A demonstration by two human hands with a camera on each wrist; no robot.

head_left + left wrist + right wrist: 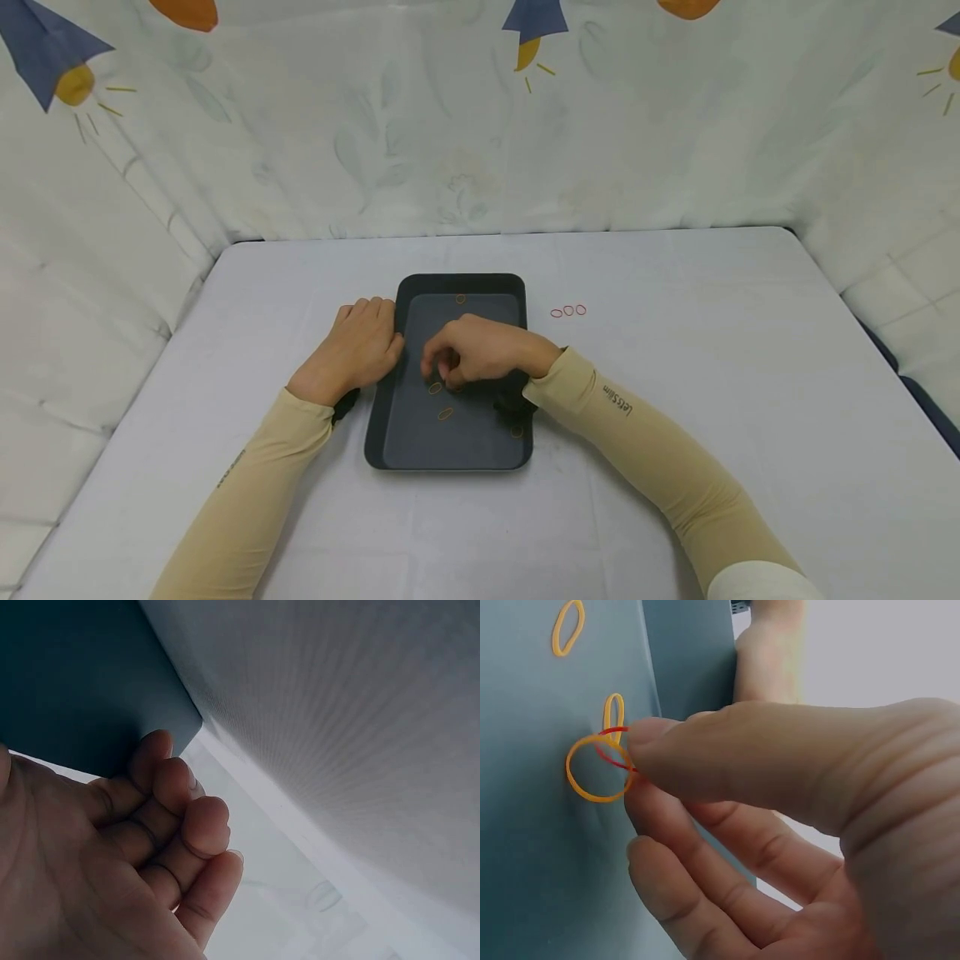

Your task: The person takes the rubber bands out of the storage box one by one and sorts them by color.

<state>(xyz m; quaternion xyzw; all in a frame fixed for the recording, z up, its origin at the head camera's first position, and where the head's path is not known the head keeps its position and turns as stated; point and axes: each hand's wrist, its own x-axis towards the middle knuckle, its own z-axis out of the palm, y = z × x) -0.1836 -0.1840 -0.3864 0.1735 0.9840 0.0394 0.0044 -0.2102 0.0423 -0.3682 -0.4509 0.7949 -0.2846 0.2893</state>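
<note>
A dark grey rectangular tray [420, 446] lies on the table, with several yellow rubber bands [568, 769] scattered over its floor. My left hand [356, 346] grips the tray's left side, its thumb at the rim; in the left wrist view its curled fingers [205, 825] lie along the outer wall. Over the middle of the tray, my right hand [480, 346] pinches a red rubber band [613, 729] between thumb and forefinger. That band overlaps a yellow ring just below the fingertips in the right wrist view. Part of the red band is hidden by the thumb.
Three red rubber bands [568, 315] lie in a row on the white table [712, 358], right of the tray. A patterned curtain [480, 150] hangs behind the table's far edge. The right forearm crosses the tray's right rim.
</note>
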